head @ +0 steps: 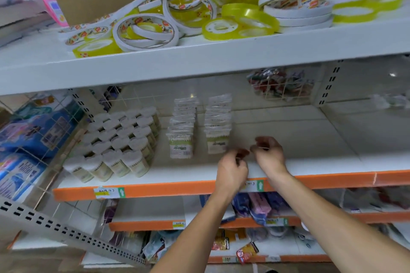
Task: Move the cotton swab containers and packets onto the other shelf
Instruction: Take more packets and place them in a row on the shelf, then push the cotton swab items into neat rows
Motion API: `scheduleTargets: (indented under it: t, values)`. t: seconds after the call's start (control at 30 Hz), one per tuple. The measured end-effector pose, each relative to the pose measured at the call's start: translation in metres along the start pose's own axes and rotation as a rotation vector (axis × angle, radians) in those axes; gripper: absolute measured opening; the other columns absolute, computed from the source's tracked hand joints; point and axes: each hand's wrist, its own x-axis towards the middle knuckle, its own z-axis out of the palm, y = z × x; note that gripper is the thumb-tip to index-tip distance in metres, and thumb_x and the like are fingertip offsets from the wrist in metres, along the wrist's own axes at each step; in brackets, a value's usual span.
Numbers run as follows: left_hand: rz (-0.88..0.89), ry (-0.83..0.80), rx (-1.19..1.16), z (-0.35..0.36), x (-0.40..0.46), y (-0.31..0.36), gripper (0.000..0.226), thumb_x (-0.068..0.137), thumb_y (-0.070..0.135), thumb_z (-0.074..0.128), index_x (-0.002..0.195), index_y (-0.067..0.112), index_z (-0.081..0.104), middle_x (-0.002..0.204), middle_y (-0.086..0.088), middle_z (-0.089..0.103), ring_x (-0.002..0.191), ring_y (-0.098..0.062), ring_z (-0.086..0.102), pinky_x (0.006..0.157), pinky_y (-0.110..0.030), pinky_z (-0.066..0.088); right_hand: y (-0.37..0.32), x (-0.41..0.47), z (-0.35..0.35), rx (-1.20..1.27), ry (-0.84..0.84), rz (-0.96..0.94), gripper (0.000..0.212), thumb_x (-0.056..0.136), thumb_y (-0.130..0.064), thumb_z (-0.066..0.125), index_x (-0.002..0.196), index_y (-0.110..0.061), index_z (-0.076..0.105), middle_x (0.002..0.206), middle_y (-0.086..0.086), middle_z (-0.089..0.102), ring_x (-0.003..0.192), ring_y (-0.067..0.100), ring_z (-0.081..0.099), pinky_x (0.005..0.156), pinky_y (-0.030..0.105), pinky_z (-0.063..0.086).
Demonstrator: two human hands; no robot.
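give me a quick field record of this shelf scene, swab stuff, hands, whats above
shelf: white shelf with orange front edge
containers: cotton swab containers, upright in packed rows, left part of shelf
packets: two rows of cotton swab packets, standing, right of the containers
left hand: fingers curled, over the shelf front
right hand: fingers curled, beside the left hand
held item: something thin between the hands, too blurred to name
shelf above: pile of tape rolls

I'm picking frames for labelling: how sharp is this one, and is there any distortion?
Head view: soft all over, the tape rolls at upper right and both hands smeared; the swab packets' print unreadable; wide-angle lens bows the shelf edge.
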Motion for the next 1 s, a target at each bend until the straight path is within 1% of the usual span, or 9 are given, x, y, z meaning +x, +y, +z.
scheduleTargets:
  t: [0.1, 0.2, 0.3, 0.4, 0.5, 0.63, 0.77, 0.93, 1.0]
  values:
    - [0.028, -0.056, 0.027, 0.019, 0.005, 0.017, 0.037, 0.088, 0.003, 0.048, 0.117, 0.014, 0.068, 0.119, 0.0, 0.069, 0.111, -0.013, 0.061, 0.09, -0.013, 0.042, 0.002, 0.005, -0.037, 0.006, 0.039, 0.016, 0.026, 0.08, -0.007, 0.07, 0.089, -0.03, 0.062, 0.091, -0.01, 0.067, 0.092, 0.019, 0.063, 0.084, 0.032, 0.049]
    - [0.067, -0.075, 0.049, 0.042, 0.008, 0.035, 0.034, 0.087, 0.002, 0.049, 0.113, 0.012, 0.069, 0.117, -0.004, 0.07, 0.108, -0.018, 0.064, 0.095, -0.023, 0.048, 0.004, 0.008, -0.078, -0.001, 0.079, 0.027, 0.024, 0.082, -0.007, 0.067, 0.084, -0.031, 0.063, 0.089, -0.013, 0.067, 0.09, 0.017, 0.064, 0.084, 0.03, 0.048]
    - [0.094, -0.08, 0.055, 0.067, 0.009, 0.052, 0.032, 0.086, 0.001, 0.051, 0.11, 0.011, 0.07, 0.115, -0.007, 0.068, 0.104, -0.022, 0.065, 0.096, -0.03, 0.049, 0.004, 0.01, -0.121, -0.016, 0.135, 0.036, 0.017, 0.083, -0.013, 0.066, 0.086, -0.03, 0.066, 0.087, -0.018, 0.067, 0.084, 0.007, 0.063, 0.076, 0.022, 0.045]
    - [0.102, -0.109, 0.061, 0.095, 0.01, 0.071, 0.033, 0.085, 0.002, 0.051, 0.11, 0.013, 0.069, 0.116, -0.007, 0.066, 0.104, -0.023, 0.064, 0.097, -0.032, 0.049, 0.003, 0.011, -0.162, -0.01, 0.132, 0.083, 0.017, 0.083, -0.014, 0.065, 0.094, -0.026, 0.069, 0.081, -0.01, 0.069, 0.075, 0.01, 0.063, 0.068, 0.024, 0.047]
    - [0.126, -0.139, 0.056, 0.129, 0.009, 0.093, 0.032, 0.085, 0.002, 0.052, 0.11, 0.011, 0.069, 0.114, -0.009, 0.067, 0.104, -0.023, 0.064, 0.096, -0.032, 0.049, 0.004, 0.01, -0.203, -0.006, 0.081, 0.169, 0.018, 0.085, -0.011, 0.065, 0.1, -0.021, 0.07, 0.082, -0.001, 0.071, 0.072, 0.012, 0.066, 0.064, 0.026, 0.052]
    - [0.137, -0.193, 0.044, 0.178, -0.002, 0.124, 0.029, 0.085, 0.004, 0.053, 0.108, 0.011, 0.069, 0.111, -0.009, 0.068, 0.102, -0.024, 0.064, 0.092, -0.031, 0.05, 0.007, 0.008, -0.262, 0.013, 0.094, 0.223, 0.015, 0.087, -0.008, 0.066, 0.096, -0.018, 0.07, 0.074, -0.002, 0.068, 0.061, 0.008, 0.062, 0.056, 0.022, 0.049]
    - [0.147, -0.236, 0.048, 0.228, -0.016, 0.152, 0.025, 0.087, 0.006, 0.054, 0.108, 0.009, 0.068, 0.112, -0.012, 0.067, 0.105, -0.028, 0.062, 0.097, -0.036, 0.048, 0.008, 0.004, -0.32, 0.032, 0.132, 0.255, 0.014, 0.088, -0.007, 0.065, 0.095, -0.019, 0.069, 0.071, 0.001, 0.065, 0.06, 0.009, 0.06, 0.058, 0.022, 0.048]
    - [0.207, -0.301, 0.07, 0.287, -0.035, 0.184, 0.025, 0.09, 0.01, 0.055, 0.112, 0.012, 0.067, 0.118, -0.008, 0.063, 0.111, -0.023, 0.057, 0.101, -0.035, 0.044, 0.012, 0.001, -0.389, 0.042, 0.176, 0.28, 0.013, 0.091, -0.008, 0.064, 0.098, -0.019, 0.068, 0.078, 0.004, 0.066, 0.063, 0.009, 0.059, 0.051, 0.016, 0.046]
    - [0.209, -0.321, 0.062, 0.309, -0.042, 0.198, 0.026, 0.09, 0.011, 0.054, 0.113, 0.014, 0.066, 0.118, -0.006, 0.062, 0.11, -0.021, 0.058, 0.099, -0.034, 0.045, 0.016, 0.0, -0.415, 0.048, 0.198, 0.284, 0.013, 0.092, -0.008, 0.064, 0.101, -0.017, 0.068, 0.081, 0.004, 0.065, 0.063, 0.01, 0.058, 0.052, 0.017, 0.046]
